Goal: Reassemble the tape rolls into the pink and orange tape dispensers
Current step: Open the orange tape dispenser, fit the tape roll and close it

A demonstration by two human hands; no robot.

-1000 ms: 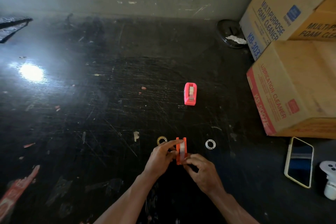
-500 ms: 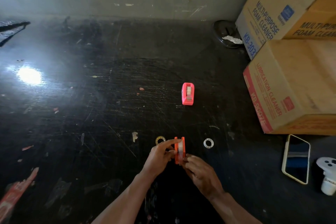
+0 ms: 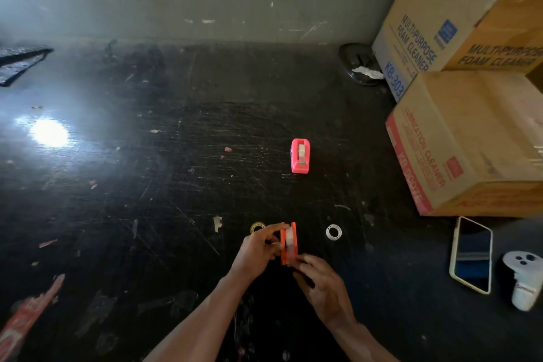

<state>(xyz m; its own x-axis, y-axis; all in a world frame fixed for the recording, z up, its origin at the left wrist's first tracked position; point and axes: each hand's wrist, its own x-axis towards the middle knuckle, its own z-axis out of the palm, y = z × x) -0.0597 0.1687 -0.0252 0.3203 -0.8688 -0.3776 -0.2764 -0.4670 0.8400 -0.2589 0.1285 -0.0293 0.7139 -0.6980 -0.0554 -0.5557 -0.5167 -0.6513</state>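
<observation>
The orange tape dispenser [image 3: 288, 242] is held upright just above the dark floor, a whitish tape roll showing between its two side walls. My left hand [image 3: 258, 250] grips its left side with the fingertips. My right hand [image 3: 321, 282] pinches its near lower end. The pink tape dispenser [image 3: 300, 156] stands on the floor farther away, a tape roll seated in its slot. A white ring-shaped core [image 3: 333, 231] lies on the floor to the right of the orange dispenser. A small yellowish tape ring [image 3: 256, 226] lies just left of my left hand's fingers.
Stacked cardboard boxes [image 3: 470, 138] fill the right side. A phone [image 3: 472, 254] and a white controller [image 3: 524, 282] lie at the near right. A round dark object [image 3: 357, 63] sits by the wall. Red scraps [image 3: 26, 317] lie at the near left.
Both hands keep hold of the orange dispenser; the fingers have shifted slightly on it. The camera view has drifted a little.
</observation>
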